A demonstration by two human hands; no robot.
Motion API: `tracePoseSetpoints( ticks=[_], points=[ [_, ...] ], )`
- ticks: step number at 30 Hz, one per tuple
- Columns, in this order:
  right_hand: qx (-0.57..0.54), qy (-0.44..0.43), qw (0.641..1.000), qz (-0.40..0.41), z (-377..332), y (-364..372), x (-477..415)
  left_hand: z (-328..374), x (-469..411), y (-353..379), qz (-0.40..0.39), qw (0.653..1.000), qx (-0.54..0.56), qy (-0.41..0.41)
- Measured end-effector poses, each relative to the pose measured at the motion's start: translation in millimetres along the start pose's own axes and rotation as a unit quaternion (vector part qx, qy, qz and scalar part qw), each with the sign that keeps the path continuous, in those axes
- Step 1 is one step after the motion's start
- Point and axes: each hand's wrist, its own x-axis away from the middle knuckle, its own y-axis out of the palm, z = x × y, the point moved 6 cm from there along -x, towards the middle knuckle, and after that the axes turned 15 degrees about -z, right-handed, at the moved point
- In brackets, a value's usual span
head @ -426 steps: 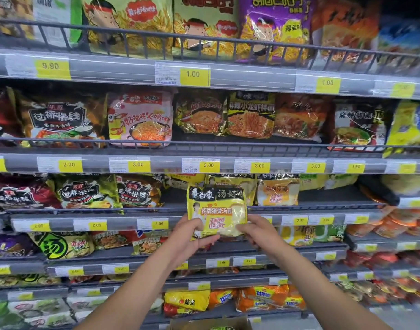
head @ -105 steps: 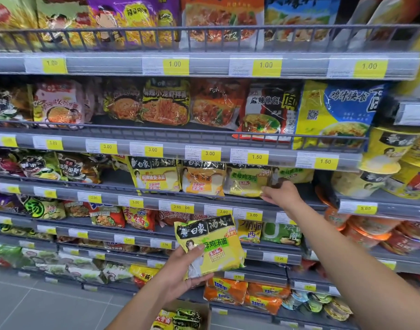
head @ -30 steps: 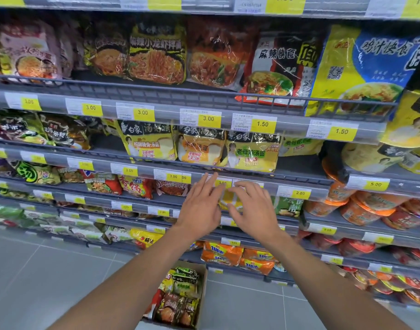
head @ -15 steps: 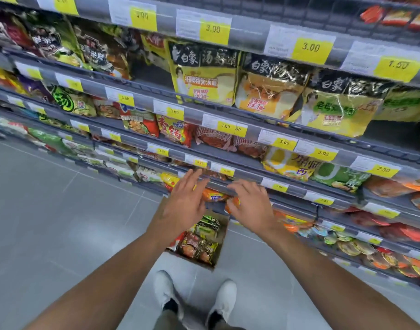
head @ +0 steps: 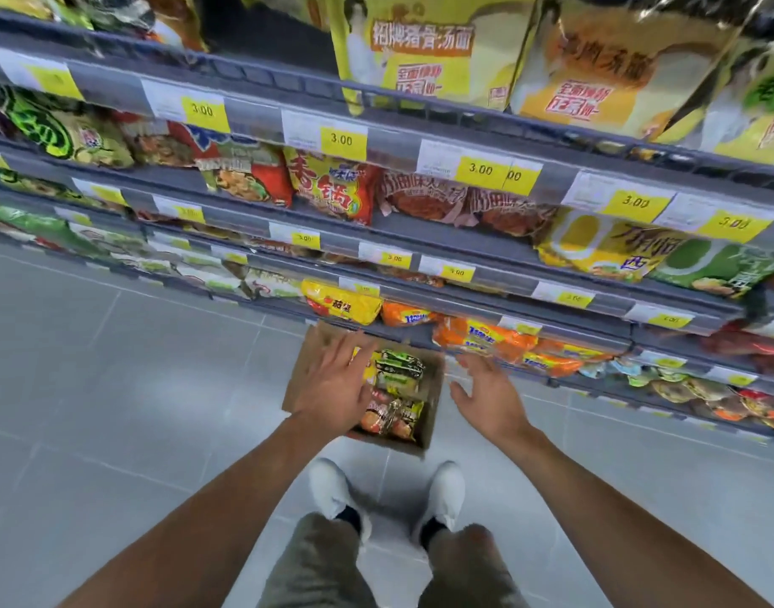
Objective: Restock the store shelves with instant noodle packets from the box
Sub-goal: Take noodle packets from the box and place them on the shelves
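A brown cardboard box [head: 429, 414] stands on the grey floor in front of my feet, with several noodle packets [head: 396, 388] inside, green ones on top and orange-red ones below. My left hand [head: 332, 383] hovers with spread fingers over the box's left side and covers part of it. My right hand [head: 490, 394] is to the right of the box, fingers straight and apart. Neither hand holds anything. Above, the shelves carry rows of packets, with yellow noodle packets [head: 424, 50] on the top visible shelf [head: 253, 81].
Grey shelf rails with yellow price tags [head: 481, 171] run across the view. Orange packets [head: 486, 340] on a low shelf lean out just above the box. My white shoes [head: 442, 493] stand directly behind the box. Grey tiled floor [head: 113, 388] stretches to the left.
My view has tilted down toward the floor. Both empty hands have dropped from shelf height toward the box, which now lies under my left hand.
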Motion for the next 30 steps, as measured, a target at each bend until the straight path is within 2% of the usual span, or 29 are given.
tracePoseSetpoints(
  ticks=[7, 10, 14, 19, 23, 28, 30],
  points=[
    [-0.039, 0.045, 0.997, -0.041, 35, 79, -56, -29, -61, 68, -0.019, 0.999, -0.006, 0.028],
    [-0.12, 0.093, 0.986, -0.075, 57, 123, -93, -44, -93, 108, -0.028, 0.999, -0.008, 0.031],
    [-0.255, 0.15, 0.949, -0.11, 93, 195, -149, -75, -144, 179, -0.061, 0.998, 0.009, 0.028],
    [-0.33, 0.193, 0.919, -0.096, 149, 270, -212, -117, -209, 271, -0.099, 0.994, 0.05, 0.01],
    [-0.328, 0.213, 0.916, -0.087, 193, 325, -276, -148, -255, 335, -0.124, 0.986, 0.106, -0.036],
    [-0.342, 0.256, 0.902, -0.065, 227, 359, -341, -183, -304, 393, -0.137, 0.965, 0.213, -0.07],
    [-0.374, 0.261, 0.89, -0.023, 235, 365, -360, -196, -325, 410, -0.142, 0.953, 0.252, -0.092]
  ],
)
